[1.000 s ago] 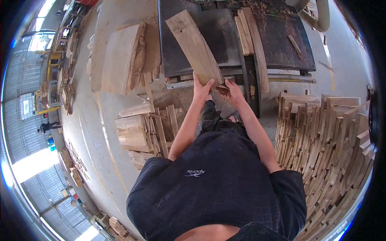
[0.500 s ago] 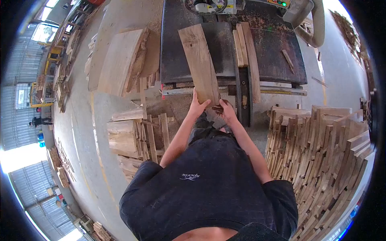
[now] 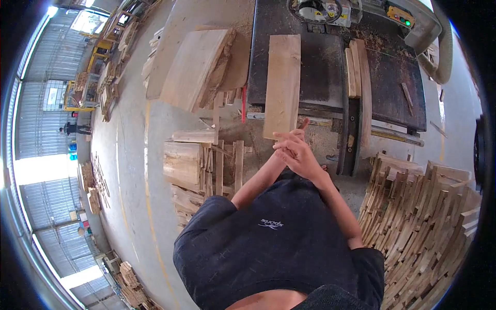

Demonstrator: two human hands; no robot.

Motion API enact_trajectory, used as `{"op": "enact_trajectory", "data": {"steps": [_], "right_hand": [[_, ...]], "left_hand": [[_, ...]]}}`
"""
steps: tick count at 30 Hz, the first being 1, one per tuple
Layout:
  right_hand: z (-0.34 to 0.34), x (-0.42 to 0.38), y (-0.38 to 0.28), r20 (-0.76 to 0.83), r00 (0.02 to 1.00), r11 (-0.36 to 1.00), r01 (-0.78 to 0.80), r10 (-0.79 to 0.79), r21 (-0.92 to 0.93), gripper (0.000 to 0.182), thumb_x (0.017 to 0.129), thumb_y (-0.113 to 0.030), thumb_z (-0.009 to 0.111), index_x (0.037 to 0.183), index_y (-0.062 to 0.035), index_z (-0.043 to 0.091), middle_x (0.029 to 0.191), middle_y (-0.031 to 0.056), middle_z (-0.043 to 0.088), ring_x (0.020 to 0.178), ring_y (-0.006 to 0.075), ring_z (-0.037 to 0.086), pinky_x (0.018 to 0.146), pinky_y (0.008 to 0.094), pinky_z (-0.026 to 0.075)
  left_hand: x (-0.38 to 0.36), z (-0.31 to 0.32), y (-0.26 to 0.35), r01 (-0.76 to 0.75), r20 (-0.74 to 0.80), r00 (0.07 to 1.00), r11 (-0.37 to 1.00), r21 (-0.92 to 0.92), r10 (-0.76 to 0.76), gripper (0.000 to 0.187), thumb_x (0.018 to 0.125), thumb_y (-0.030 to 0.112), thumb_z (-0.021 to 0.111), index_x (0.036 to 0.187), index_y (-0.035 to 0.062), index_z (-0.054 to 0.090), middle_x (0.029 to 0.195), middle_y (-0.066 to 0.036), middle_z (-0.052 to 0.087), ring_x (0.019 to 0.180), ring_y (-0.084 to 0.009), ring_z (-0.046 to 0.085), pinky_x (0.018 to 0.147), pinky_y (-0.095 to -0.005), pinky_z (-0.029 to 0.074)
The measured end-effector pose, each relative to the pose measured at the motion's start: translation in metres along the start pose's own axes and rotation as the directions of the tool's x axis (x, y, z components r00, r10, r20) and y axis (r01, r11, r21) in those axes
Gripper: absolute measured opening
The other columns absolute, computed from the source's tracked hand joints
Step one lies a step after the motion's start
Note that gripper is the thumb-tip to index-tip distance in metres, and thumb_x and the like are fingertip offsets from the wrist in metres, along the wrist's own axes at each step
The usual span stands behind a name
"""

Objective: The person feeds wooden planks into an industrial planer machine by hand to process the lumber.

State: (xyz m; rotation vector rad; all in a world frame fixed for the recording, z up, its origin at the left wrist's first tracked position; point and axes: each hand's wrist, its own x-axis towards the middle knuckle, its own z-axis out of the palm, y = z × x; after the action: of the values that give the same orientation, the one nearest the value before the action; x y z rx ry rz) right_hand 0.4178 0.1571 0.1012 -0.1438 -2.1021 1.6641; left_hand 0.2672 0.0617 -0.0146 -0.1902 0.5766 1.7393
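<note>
A wide wooden board lies lengthwise on the dark machine table, its near end sticking out past the front edge. At that near end my two hands are together and overlap. My right hand is uppermost, its fingers stretched out and apart, pointing left across the other hand. My left hand is mostly covered by it, so its grip is hidden. Whether either hand touches the board's end is hard to make out. Right of the board, narrow wooden strips lie along a dark fence rail.
A handwheel and a control panel with a lit green button are at the machine's back. Large slabs lie to the left, with stacked offcuts nearer. Several piled boards fill the right. A distant person stands far left.
The board has straightened and shows a paler face. My hands, earlier gripping either side of its near end, have come together and overlap. The view has shifted, moving the scene rightward.
</note>
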Motion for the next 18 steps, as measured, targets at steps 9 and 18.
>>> {"op": "enact_trajectory", "data": {"steps": [9,18], "right_hand": [[-0.017,-0.023,0.035,-0.062,0.799,0.739,-0.521,0.598,0.427,0.054,0.105,-0.043,0.05,0.13,0.0048,0.054,0.126,0.0144,0.061,0.115,0.0226,0.06,0.095,0.0363,0.051],[-0.021,-0.055,0.111,-0.01,0.474,0.337,-0.609,0.88,0.718,0.055,0.105,-0.036,0.051,0.147,-0.0043,0.036,0.125,0.013,0.061,0.097,0.0248,0.071,0.078,0.0368,0.061]], "left_hand": [[0.041,-0.088,-0.018,-0.181,0.243,0.967,0.881,0.437,0.078,0.061,0.1,0.048,0.053,0.14,0.0026,0.048,0.089,-0.014,0.064,0.076,-0.0258,0.065,0.062,-0.0373,0.052],[0.031,0.03,-0.049,0.201,-0.169,0.854,-0.013,0.98,0.493,0.076,0.101,0.06,0.038,0.154,0.0069,0.028,0.115,-0.032,0.065,0.105,-0.0513,0.063,0.086,-0.0531,0.051]]}}
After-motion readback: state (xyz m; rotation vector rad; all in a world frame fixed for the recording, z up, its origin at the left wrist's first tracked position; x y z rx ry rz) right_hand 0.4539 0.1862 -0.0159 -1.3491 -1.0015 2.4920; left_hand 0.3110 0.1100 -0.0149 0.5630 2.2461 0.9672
